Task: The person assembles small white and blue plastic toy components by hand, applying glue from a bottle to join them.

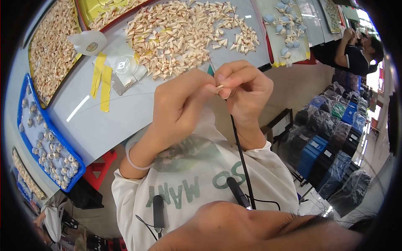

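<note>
Both hands, left hand (178,104) and right hand (247,90), pinch a paper piece (219,88).

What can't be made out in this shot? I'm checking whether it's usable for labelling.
Head view:
- Small cone piece: mostly hidden by the fingertips of the left hand and right hand.
- Blue tray pieces: too small to identify.
- Heap of cones: far edge cut off by the rim.

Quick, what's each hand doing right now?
Left hand: closed, pinching the small cream piece.
Right hand: closed, pinching the same piece.
</note>
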Demonstrator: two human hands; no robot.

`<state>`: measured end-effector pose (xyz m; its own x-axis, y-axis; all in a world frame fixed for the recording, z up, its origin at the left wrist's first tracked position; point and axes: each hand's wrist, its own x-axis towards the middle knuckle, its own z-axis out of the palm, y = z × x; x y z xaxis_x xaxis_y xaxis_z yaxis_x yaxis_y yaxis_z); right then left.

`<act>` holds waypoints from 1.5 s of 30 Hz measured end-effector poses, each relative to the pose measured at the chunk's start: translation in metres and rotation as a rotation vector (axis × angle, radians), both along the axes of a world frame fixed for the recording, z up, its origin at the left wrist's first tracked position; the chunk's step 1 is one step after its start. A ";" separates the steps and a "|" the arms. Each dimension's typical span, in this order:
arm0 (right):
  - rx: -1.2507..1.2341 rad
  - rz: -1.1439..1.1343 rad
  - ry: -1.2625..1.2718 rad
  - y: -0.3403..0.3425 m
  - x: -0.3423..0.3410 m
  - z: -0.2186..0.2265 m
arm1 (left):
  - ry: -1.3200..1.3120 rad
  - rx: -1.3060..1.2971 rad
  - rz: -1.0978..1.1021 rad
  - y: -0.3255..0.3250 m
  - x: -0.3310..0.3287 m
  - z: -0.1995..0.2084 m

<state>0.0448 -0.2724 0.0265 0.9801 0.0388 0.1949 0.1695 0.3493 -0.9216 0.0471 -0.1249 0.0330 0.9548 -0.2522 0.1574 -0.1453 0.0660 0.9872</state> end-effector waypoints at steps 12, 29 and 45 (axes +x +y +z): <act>-0.288 -0.282 -0.511 -0.003 -0.002 -0.014 | 0.294 -0.327 -0.030 -0.019 -0.009 0.003; -0.304 -0.009 -0.176 -0.024 0.007 -0.002 | 0.029 0.349 -0.148 -0.007 0.005 0.015; -0.478 -0.319 -0.416 -0.009 -0.001 -0.010 | -0.031 0.345 0.196 -0.023 -0.014 0.013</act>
